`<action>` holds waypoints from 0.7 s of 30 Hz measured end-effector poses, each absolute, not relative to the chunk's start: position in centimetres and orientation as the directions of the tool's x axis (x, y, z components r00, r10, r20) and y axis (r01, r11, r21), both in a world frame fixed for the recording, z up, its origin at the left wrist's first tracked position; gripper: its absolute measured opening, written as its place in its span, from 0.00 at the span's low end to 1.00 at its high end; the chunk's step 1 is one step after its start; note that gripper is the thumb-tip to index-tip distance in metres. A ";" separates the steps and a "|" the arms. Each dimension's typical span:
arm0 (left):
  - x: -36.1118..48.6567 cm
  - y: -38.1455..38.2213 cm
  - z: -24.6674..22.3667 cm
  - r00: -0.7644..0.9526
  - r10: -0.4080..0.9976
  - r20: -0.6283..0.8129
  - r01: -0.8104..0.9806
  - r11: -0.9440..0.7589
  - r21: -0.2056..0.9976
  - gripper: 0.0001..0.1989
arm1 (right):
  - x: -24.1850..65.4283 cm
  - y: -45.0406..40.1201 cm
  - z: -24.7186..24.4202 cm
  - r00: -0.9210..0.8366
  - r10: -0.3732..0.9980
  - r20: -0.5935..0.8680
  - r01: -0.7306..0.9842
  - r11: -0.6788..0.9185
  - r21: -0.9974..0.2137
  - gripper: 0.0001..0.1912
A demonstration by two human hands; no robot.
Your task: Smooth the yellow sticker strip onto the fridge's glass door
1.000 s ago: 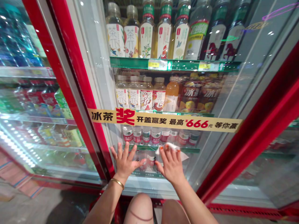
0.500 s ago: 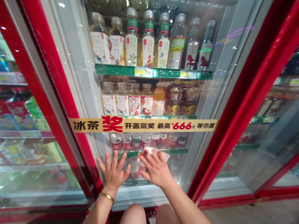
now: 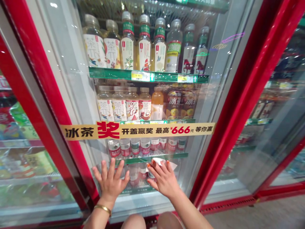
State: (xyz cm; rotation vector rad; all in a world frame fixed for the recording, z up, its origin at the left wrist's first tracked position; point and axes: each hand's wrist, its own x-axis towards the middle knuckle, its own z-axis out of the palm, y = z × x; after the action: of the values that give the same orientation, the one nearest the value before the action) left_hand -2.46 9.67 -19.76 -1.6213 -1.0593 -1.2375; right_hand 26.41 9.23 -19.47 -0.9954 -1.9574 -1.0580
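A glass cooler door (image 3: 207, 101) with a red frame stands in front of me. My left hand (image 3: 111, 183) is open, its fingers spread and its palm towards the lower left of the pane; it holds nothing. A gold bangle (image 3: 103, 209) circles the left wrist. To the right, my right hand (image 3: 165, 180) holds a white tissue (image 3: 160, 161) flat against the glass under its outstretched fingers. Part of the tissue sticks out past the fingertips, and the rest is hidden by the hand.
A yellow printed strip (image 3: 152, 130) crosses the door above my hands. Behind the glass, bottled drinks (image 3: 144, 51) line green-edged shelves (image 3: 164, 77). Red frame posts (image 3: 235, 108) flank the door, with more drink coolers to either side. My knees (image 3: 133, 221) are close to the door's bottom.
The view has shifted slightly, so the door appears further left. Both hands sit a little lower against the pane. The right hand and tissue have moved slightly down and right relative to the shelves.
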 end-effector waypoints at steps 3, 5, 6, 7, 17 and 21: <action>-2.3 9.7 -19.7 0.164 0.140 0.976 0.944 -0.310 -0.115 0.47 | 30.6 9.3 -18.9 -0.250 0.316 0.915 0.951 0.258 0.171 0.44; -2.1 9.6 -19.5 0.171 0.136 0.976 0.945 -0.303 -0.124 0.46 | 32.7 10.2 -15.8 0.037 0.307 0.951 0.981 0.172 -0.094 0.44; -2.0 9.5 -19.4 0.169 0.134 0.976 0.947 -0.298 -0.123 0.46 | 32.7 10.7 -14.0 0.139 0.298 0.944 0.969 0.158 -0.192 0.44; -2.0 9.4 -19.3 0.163 0.131 0.978 0.949 -0.293 -0.119 0.47 | 32.1 11.2 -12.5 0.188 0.296 0.937 0.956 0.164 -0.244 0.44; -1.7 9.5 -19.8 0.116 0.135 0.984 0.959 -0.273 -0.075 0.45 | 30.2 9.0 -18.9 -0.508 0.277 0.816 0.831 0.405 0.380 0.39; -1.6 9.6 -19.8 0.118 0.130 0.985 0.962 -0.260 -0.081 0.46 | 32.3 10.8 -12.3 -0.012 0.299 0.954 0.978 0.202 -0.051 0.46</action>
State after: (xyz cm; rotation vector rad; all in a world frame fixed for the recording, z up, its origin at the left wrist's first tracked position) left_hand -1.63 9.57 -19.76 -1.5526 -1.1057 -1.2455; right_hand 32.25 10.81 -12.27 -1.2720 -1.5033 -0.8779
